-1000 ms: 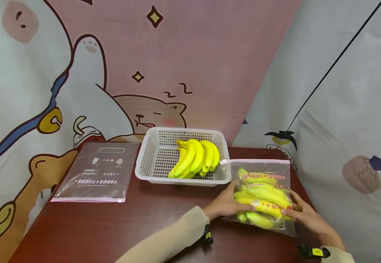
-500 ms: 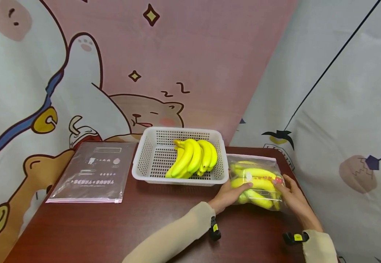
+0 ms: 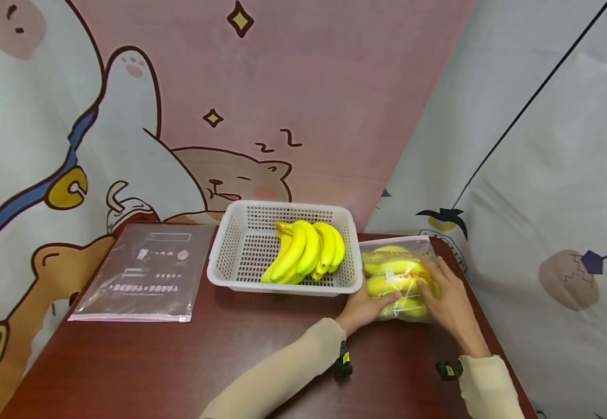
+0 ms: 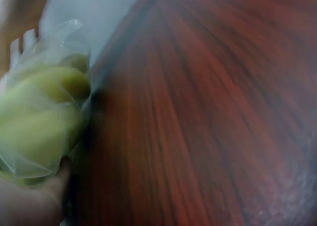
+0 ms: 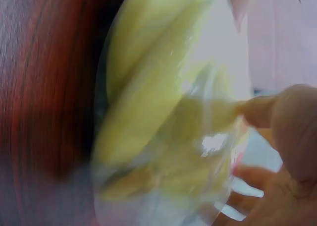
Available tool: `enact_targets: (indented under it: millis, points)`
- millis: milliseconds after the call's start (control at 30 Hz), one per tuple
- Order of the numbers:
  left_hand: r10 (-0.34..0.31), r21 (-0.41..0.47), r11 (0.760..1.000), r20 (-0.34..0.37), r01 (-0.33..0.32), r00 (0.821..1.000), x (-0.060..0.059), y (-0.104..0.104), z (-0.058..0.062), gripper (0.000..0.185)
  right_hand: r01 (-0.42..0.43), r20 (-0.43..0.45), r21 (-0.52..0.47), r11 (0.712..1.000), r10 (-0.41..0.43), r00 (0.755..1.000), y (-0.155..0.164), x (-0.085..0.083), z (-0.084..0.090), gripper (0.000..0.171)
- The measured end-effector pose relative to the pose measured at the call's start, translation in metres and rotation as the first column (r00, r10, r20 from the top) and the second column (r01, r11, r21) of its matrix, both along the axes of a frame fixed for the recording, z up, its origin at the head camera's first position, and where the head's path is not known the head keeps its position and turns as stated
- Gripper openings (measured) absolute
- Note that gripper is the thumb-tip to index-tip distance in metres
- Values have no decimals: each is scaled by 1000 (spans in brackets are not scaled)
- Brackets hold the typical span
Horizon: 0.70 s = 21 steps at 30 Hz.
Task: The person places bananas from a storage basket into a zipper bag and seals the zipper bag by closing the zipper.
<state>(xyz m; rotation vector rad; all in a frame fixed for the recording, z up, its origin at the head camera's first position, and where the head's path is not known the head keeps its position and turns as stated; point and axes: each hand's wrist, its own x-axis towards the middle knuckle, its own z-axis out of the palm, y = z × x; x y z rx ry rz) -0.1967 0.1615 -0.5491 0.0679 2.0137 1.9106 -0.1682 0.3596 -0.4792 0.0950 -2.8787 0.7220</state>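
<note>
A clear zip bag of yellow bananas (image 3: 394,269) lies on the dark red table (image 3: 230,361), just right of the white basket (image 3: 282,289). My left hand (image 3: 368,305) grips the bag's near left side, thumb on top. My right hand (image 3: 447,299) holds its right side, fingers laid over the plastic. The left wrist view is blurred and shows the bag (image 4: 42,117) over my left hand (image 4: 29,203). In the right wrist view the bag (image 5: 168,117) fills the frame, with the thumb and fingers of my right hand (image 5: 292,137) round it.
A bunch of loose bananas (image 3: 305,250) sits in the basket. An empty clear zip bag (image 3: 146,273) with a pink edge lies flat at the table's left. Cartoon-printed cloth hangs close behind and to the right. The table's right edge runs just beyond the bagged bananas.
Both hands have carried the bagged bananas away from me and set them lower, beside the basket's right wall. The bag now looks more bunched than a second ago.
</note>
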Motion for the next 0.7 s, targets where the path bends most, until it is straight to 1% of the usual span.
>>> enact_targets:
  millis: [33, 100, 167, 200, 300, 367, 433, 500, 600, 667, 700]
  points:
    - [7, -22, 1000, -33, -8, 999, -1, 1, -2, 107, -7, -14, 63, 998, 7, 1000, -5, 2, -1, 69]
    - [17, -57, 998, -80, -21, 997, -2, 3, -5, 114, -18, -12, 159, 987, 20, 1000, -14, 5, -3, 69]
    - [13, -73, 997, -97, -20, 995, -3, 4, -6, 113, -20, 15, 227, 974, 17, 1000, -19, 6, -6, 73]
    - [11, -79, 997, -103, -19, 995, -3, 5, -6, 112, -13, 29, 245, 969, 6, 1000, -20, 7, -8, 74]
    - [-5, -118, 993, -128, -10, 992, -1, 1, -3, 110, -4, 64, 243, 970, -12, 998, -24, 6, -12, 75]
    - [-20, -159, 987, -149, -4, 989, 3, -3, 0, 106, -1, 80, 233, 973, -18, 997, -24, 5, -15, 75]
    - [-45, -206, 979, -186, 6, 981, 8, -8, 3, 101, -3, 94, 221, 975, -18, 995, -23, 2, -18, 75]
    - [-79, -249, 968, -229, 21, 970, 14, -14, 8, 100, -5, 89, 217, 976, -15, 996, -22, -1, -21, 75]
    - [-148, -308, 949, -225, 74, 963, 25, -25, 18, 101, -4, 80, 207, 978, -13, 997, -19, -6, -24, 75]
    - [-198, -336, 934, -193, 125, 961, 33, -35, 28, 102, -1, 76, 199, 980, -14, 997, -18, -11, -25, 75]
    - [-221, -350, 924, -165, 152, 961, 36, -40, 33, 102, 0, 79, 193, 981, -16, 997, -17, -13, -26, 76]
